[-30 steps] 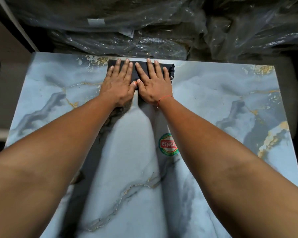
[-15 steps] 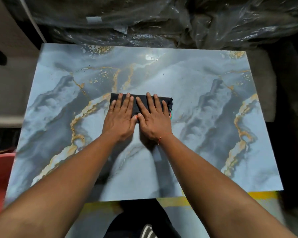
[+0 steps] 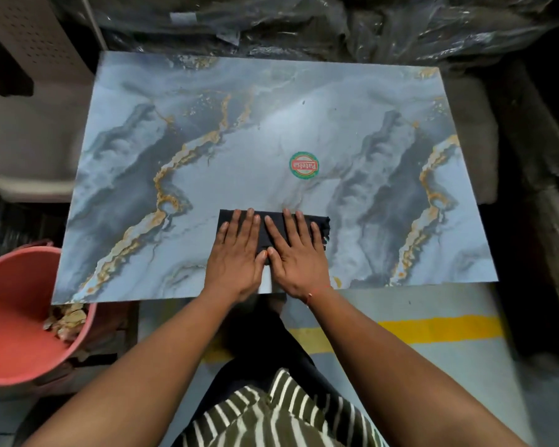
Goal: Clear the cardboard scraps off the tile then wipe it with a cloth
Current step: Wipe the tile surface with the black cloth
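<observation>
A large blue-grey marbled tile [image 3: 271, 124] with gold veins lies flat in front of me. A folded dark cloth [image 3: 268, 232] rests on it close to the near edge. My left hand [image 3: 238, 256] and my right hand [image 3: 296, 256] press flat on the cloth side by side, fingers straight, thumbs touching. A round green and red sticker [image 3: 304, 165] sits on the tile just beyond the cloth. Cardboard scraps [image 3: 67, 319] lie in a red bucket [image 3: 10, 317] at the tile's near left corner.
Plastic-wrapped bundles [image 3: 336, 24] pile up behind the tile's far edge. A perforated beige panel [image 3: 36, 37] stands at far left. The floor below has a yellow stripe [image 3: 433, 329]. Dark stacked objects [image 3: 546, 188] line the right side.
Both hands have dragged the cloth from the tile's far edge down to its near edge. The sticker, covered half a second ago, is uncovered. The bucket has come into view.
</observation>
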`<state>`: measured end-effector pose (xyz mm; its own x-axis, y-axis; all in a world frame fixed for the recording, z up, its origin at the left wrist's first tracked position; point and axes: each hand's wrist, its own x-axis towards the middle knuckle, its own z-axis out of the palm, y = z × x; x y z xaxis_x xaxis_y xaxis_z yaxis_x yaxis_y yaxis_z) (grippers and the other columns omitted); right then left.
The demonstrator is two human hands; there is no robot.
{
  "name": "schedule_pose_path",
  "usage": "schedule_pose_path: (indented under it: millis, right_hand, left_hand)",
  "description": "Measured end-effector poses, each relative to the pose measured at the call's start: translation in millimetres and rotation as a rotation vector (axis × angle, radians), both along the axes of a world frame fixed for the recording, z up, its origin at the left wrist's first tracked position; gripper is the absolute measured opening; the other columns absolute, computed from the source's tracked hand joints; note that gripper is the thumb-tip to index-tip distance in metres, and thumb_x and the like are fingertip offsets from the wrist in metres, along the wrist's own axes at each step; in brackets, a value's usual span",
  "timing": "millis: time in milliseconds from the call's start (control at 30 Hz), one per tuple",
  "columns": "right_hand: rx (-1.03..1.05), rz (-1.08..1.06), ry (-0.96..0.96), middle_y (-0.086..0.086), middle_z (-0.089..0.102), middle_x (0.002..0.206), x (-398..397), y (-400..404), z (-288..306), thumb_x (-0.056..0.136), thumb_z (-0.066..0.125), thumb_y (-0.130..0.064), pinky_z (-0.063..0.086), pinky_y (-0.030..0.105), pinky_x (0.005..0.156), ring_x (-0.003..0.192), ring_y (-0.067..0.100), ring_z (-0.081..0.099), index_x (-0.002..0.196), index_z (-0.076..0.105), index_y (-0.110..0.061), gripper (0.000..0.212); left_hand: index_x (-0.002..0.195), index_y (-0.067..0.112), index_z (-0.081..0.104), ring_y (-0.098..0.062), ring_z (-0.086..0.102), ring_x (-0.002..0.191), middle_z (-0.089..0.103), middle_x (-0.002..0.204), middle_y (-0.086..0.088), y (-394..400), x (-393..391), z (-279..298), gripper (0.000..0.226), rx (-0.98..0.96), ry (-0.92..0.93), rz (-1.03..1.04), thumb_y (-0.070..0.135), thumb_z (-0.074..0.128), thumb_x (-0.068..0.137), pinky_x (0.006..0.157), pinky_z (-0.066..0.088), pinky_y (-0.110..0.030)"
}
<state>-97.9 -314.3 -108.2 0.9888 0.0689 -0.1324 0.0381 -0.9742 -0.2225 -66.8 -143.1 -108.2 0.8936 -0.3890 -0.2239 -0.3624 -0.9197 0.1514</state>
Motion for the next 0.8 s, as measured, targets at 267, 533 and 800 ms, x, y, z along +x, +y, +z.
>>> schedule_pose_path:
  millis: [267,533,800]
  right_hand:
    - [-0.005,-0.002,0.025,0.001,-0.004,0.177,-52,5,4,0.107,0.029,-0.051,0.006,0.053,0.130,0.163,0.024,-0.008,0.168,0.006,-0.040,0.066]
    - [-0.008,-0.003,0.064,-0.001,-0.010,0.177,-60,4,5,0.108,0.027,-0.052,0.003,0.053,0.130,0.163,0.022,-0.013,0.167,0.001,-0.041,0.066]
    - [0.009,-0.038,0.029,-0.001,-0.005,0.177,-31,-12,-1,0.106,0.033,-0.051,0.002,0.051,0.130,0.163,0.021,-0.010,0.167,0.005,-0.042,0.067]
  left_hand:
    - [0.163,0.015,-0.011,-0.021,-0.026,0.156,-0.020,0.171,-0.003,9,-50,8,0.074,-0.015,0.027,-0.028,0.054,0.006,0.102,0.130,-0.002,-0.046]
    - [0.163,0.014,-0.009,-0.021,-0.023,0.157,-0.018,0.171,-0.002,7,-58,9,0.074,-0.018,0.014,-0.034,0.055,0.005,0.102,0.130,0.003,-0.047]
    - [0.164,0.013,0.000,-0.021,-0.018,0.159,-0.010,0.173,-0.003,-12,-27,4,0.074,-0.011,0.005,-0.043,0.053,0.013,0.104,0.128,0.001,-0.046]
